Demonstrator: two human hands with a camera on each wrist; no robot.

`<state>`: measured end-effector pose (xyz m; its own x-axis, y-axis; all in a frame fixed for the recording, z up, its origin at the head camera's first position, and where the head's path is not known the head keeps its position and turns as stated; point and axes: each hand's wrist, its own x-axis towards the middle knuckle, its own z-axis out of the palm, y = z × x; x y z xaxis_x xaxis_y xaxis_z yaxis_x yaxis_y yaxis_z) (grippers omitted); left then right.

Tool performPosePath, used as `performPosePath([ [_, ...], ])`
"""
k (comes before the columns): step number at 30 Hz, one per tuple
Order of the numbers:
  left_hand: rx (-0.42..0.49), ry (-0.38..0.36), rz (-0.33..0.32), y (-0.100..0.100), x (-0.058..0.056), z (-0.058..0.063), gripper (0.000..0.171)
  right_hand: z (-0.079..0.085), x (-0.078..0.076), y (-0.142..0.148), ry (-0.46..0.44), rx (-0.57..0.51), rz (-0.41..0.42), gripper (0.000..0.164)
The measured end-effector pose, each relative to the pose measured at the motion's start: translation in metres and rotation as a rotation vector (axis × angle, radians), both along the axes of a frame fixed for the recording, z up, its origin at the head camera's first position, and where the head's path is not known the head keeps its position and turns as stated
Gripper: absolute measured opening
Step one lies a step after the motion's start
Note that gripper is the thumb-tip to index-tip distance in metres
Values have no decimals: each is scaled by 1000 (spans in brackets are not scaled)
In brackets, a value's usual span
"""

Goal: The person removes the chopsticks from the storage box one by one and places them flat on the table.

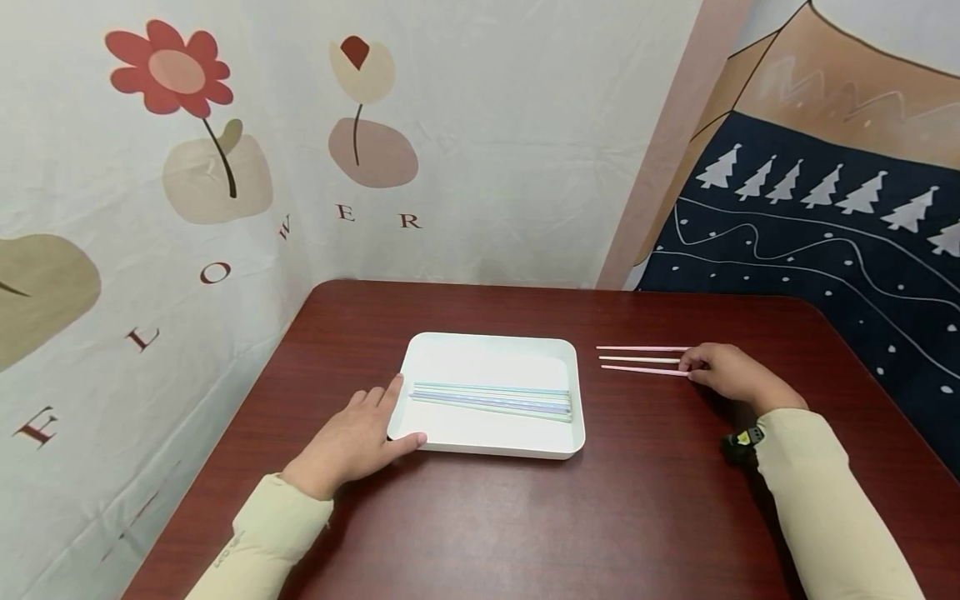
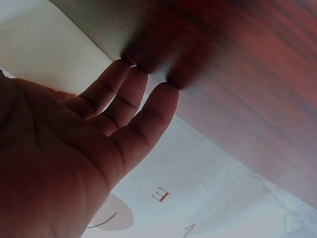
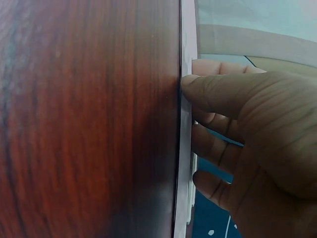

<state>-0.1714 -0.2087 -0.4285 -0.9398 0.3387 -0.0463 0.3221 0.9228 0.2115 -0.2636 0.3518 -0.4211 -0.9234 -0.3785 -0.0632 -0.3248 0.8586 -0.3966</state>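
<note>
A white tray (image 1: 480,442) holds several thin pastel chopsticks (image 1: 491,402), pale blue, green and purple, lying side by side. My left hand (image 1: 351,439) is spread at its left end, with the thumb at the near left corner. In the left wrist view, three fingertips (image 2: 166,91) touch the dark red tabletop. Right of the tray lie a far pink chopstick (image 1: 637,348), a cream one (image 1: 637,360) and a near pink chopstick (image 1: 641,370). At their right ends, my right hand (image 1: 727,372) pinches the near pink one between thumb and fingers.
The dark red wooden table (image 1: 517,525) has rounded back corners. A pale flower-printed cloth (image 1: 495,133) hangs behind it and on the left. On the right hangs a dark blue cloth (image 1: 810,242) with white trees. A black wrist device (image 1: 742,442) sits at my right cuff.
</note>
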Motion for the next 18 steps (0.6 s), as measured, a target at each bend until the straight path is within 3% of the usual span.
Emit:
performPosePath([
  [10,10,11,-3,1,1,0,105,6,0,-5,25,-6,10,10],
  [18,4,7,-1,1,1,2,107,31,-5,-52,42,-33,92,8],
])
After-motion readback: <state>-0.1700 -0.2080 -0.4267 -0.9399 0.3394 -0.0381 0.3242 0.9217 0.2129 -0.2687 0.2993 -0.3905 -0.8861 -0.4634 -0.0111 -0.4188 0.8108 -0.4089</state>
